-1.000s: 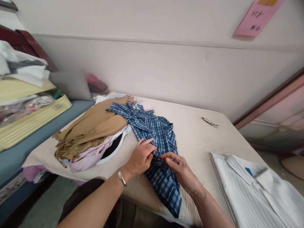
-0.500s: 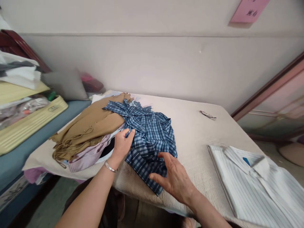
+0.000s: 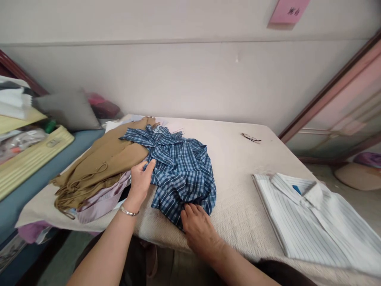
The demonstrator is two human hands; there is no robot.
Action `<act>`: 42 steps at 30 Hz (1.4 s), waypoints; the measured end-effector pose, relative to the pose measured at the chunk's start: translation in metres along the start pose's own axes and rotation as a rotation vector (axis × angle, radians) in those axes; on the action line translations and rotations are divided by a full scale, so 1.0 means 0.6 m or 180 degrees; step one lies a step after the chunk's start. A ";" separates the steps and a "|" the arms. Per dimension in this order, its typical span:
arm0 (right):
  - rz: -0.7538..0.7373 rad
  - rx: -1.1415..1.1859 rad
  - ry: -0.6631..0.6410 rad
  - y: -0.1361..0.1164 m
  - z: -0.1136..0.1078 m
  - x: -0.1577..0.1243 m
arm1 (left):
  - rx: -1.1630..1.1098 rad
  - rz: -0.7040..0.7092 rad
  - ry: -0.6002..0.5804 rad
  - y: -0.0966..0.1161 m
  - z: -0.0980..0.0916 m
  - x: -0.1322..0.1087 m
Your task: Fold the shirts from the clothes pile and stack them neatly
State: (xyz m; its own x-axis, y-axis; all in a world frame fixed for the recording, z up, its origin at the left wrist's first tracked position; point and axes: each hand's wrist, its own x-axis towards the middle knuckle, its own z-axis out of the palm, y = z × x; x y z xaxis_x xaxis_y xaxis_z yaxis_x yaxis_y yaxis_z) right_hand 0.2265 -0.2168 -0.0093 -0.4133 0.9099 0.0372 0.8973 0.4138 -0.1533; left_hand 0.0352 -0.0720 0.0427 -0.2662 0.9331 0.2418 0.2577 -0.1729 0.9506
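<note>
A blue plaid shirt (image 3: 190,163) lies crumpled on the cream-covered table (image 3: 235,198). My left hand (image 3: 141,180), with a silver bracelet at the wrist, pinches the shirt's left edge between thumb and fingers. At the shirt's near end, my right hand (image 3: 198,226) has its fingers curled over the cloth and grips it; the thumb is hidden. Left of the shirt, and partly under it, is a pile of clothes with a brown drawstring garment (image 3: 110,155) on top and a pale lilac one (image 3: 102,206) below.
A folded white striped shirt (image 3: 309,222) lies at the right of the table. Eyeglasses (image 3: 251,138) rest farther back. To the left stand a yellow plastic basket (image 3: 35,163) and a grey cushion (image 3: 68,109). A wall (image 3: 178,79) runs behind the table.
My right hand has come down and left onto the near end of the plaid shirt and closed on it. My left hand keeps its pinch. The view has turned slightly right.
</note>
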 end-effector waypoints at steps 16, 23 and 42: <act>-0.0012 0.0140 -0.0806 0.095 -0.088 -0.008 | -0.0022 0.0068 -0.0404 -0.010 0.001 -0.001; -0.0111 -0.0081 -0.0743 0.074 -0.067 0.003 | -0.0074 0.0079 -0.0523 -0.014 0.006 0.000; 0.1934 0.2141 0.0070 0.237 -0.109 0.035 | 0.0368 -0.1112 -0.0591 -0.032 -0.061 0.041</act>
State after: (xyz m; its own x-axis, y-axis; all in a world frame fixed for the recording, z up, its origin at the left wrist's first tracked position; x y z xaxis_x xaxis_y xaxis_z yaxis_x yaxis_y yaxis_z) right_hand 0.3554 -0.1369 0.0343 0.1111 0.9690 -0.2208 0.6770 -0.2364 -0.6970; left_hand -0.0105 -0.0570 0.0375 -0.1866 0.9723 -0.1409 0.2870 0.1911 0.9387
